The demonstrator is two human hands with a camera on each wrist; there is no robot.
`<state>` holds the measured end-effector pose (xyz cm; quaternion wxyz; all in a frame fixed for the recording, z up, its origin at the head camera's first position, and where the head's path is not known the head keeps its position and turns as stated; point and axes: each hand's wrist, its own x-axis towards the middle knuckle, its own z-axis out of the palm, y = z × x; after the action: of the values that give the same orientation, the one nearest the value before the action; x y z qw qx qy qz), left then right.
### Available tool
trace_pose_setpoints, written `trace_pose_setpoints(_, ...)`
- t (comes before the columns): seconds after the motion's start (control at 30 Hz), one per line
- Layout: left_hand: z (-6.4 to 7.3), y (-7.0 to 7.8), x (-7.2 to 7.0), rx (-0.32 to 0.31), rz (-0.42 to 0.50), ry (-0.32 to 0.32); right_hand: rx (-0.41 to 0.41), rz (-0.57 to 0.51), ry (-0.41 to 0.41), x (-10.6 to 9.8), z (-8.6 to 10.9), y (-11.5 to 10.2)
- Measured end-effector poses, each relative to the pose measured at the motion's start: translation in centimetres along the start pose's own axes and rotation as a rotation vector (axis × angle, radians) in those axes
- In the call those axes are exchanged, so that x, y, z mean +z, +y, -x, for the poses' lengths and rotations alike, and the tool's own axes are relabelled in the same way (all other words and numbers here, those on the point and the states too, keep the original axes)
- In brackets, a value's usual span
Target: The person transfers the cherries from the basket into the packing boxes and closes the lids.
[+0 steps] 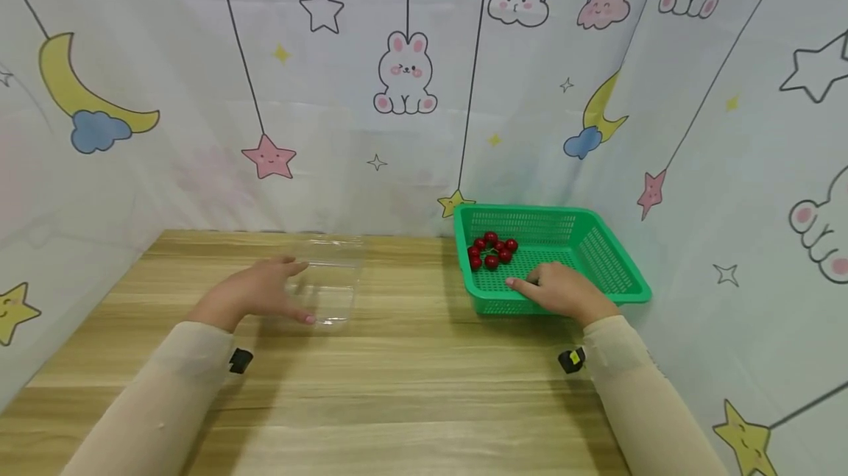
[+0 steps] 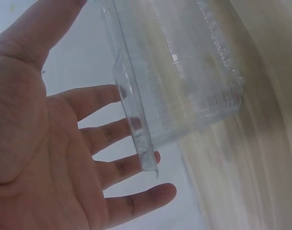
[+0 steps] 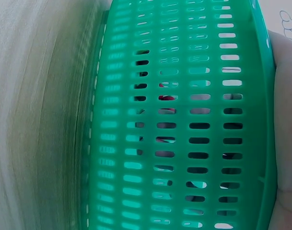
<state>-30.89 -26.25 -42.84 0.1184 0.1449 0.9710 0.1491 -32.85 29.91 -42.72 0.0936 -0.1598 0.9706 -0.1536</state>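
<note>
A clear plastic box (image 1: 333,299) stands on the table at left centre, and my left hand (image 1: 261,290) is at its left side. In the left wrist view that hand (image 2: 54,143) has its fingers spread and nearly straight, with fingertips right at the box's rim (image 2: 131,110). My right hand (image 1: 559,288) reaches over the front rim of a green basket (image 1: 616,263), thumb pointing left; its other fingers are mostly hidden inside, so I cannot tell what they hold. Several red cherries (image 1: 491,262) with green stems lie in the basket's left part.
The wooden table (image 1: 411,380) ends at a white patterned curtain (image 1: 331,93) behind it. Another curtain side (image 1: 742,204) rises close to the basket's right. The basket's slotted wall (image 3: 184,115) fills most of the right wrist view.
</note>
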Motion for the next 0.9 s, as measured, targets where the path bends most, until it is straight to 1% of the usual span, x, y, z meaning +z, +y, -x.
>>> trace_pose_setpoints(0.13,-0.8,1.1,0.3,-0.002,-0.009,-0.006,0.005,0.003,-0.001,-0.1,0.0,0.0)
trace_pose_setpoints(0.33,-2.0,3.3,0.8,0.002,-0.030,-0.007,-0.008,0.005,0.011,-0.1,-0.1,0.0)
trace_pose_setpoints(0.53,-3.0,5.2,1.5,0.002,-0.030,0.008,-0.008,0.010,0.011,0.1,-0.1,-0.1)
trace_pose_setpoints(0.77,-4.2,6.4,2.2,0.010,-0.029,0.021,-0.001,0.004,0.004,0.0,-0.1,-0.1)
trace_pose_setpoints(0.9,-4.5,7.2,2.4,0.008,-0.033,0.027,0.009,-0.001,0.002,-0.1,0.0,-0.2)
